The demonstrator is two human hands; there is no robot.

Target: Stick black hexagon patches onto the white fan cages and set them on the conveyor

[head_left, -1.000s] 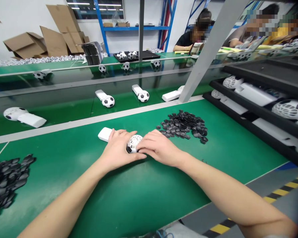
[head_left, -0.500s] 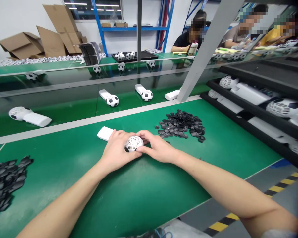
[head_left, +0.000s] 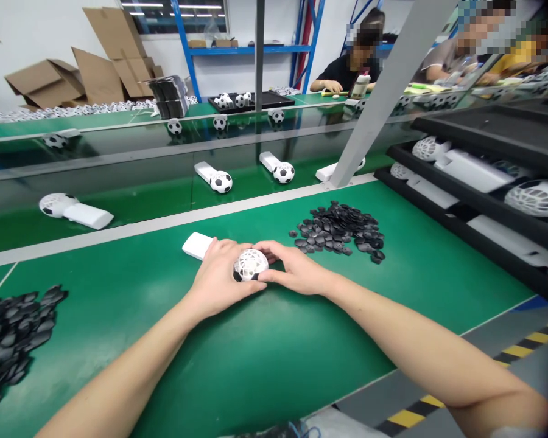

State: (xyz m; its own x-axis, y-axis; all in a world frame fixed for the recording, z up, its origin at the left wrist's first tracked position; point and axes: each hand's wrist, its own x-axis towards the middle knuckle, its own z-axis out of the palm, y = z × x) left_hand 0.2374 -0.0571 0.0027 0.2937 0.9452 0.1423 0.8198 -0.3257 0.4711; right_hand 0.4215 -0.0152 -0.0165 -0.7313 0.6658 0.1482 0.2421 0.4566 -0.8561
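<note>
While the left hand (head_left: 221, 274) covers its middle, a white football-headed device (head_left: 252, 264) lies on the green counter (head_left: 237, 353), its latticed dome facing up and its pale handle (head_left: 196, 245) sticking out beyond the knuckles. The left fingers are curled round the ball end, thumb along the near side. The right hand (head_left: 296, 269) meets it from the other side, its fingers partly closed, with the thumb at the near edge and the others at the far edge; how firmly they press, I cannot tell.

Beyond the right hand, a loose heap of small black pieces (head_left: 340, 226) spreads over the counter; another heap (head_left: 16, 340) sits at the far left. A pale rail (head_left: 155, 229) separates the counter from a green belt (head_left: 164, 204) carrying four similar devices. A slanting grey post (head_left: 377, 100) rises at the rail and hides part of the rightmost one. To the right, stacked black trays (head_left: 488, 131) with more devices overhang the counter's edge. Farther back are cardboard boxes (head_left: 48, 85), a dark tray of football-patterned balls (head_left: 274, 102), and a person in black (head_left: 344, 76), partly behind the post.
</note>
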